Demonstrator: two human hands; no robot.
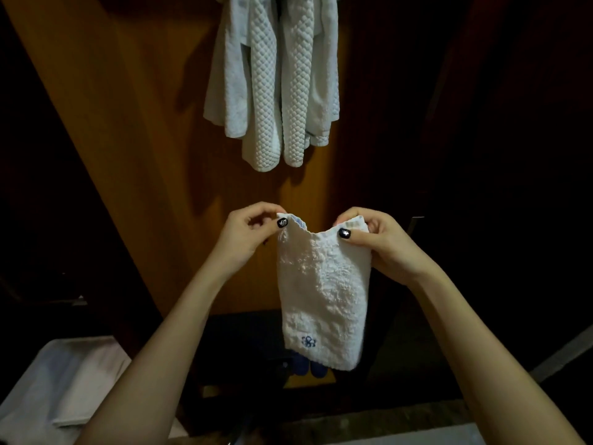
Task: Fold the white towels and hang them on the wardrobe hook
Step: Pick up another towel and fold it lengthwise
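Left hand (pixel 247 234) and right hand (pixel 382 239) pinch folded towel (pixel 324 290) top corners; hung towels (pixel 272 81) above, hook probably out of frame.

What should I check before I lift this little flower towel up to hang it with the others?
1. Left hand pinches the small white towel at its top left corner: ok.
2. Right hand pinches the top right corner: ok.
3. Towel hangs free below both hands, blue flower embroidery at the bottom: ok.
4. Waffle-weave towels hang on the wardrobe door right above: ok.
5. Room on the wardrobe hook, which is out of frame: cannot tell.
6. White cloth at lower left is another towel: cannot tell.
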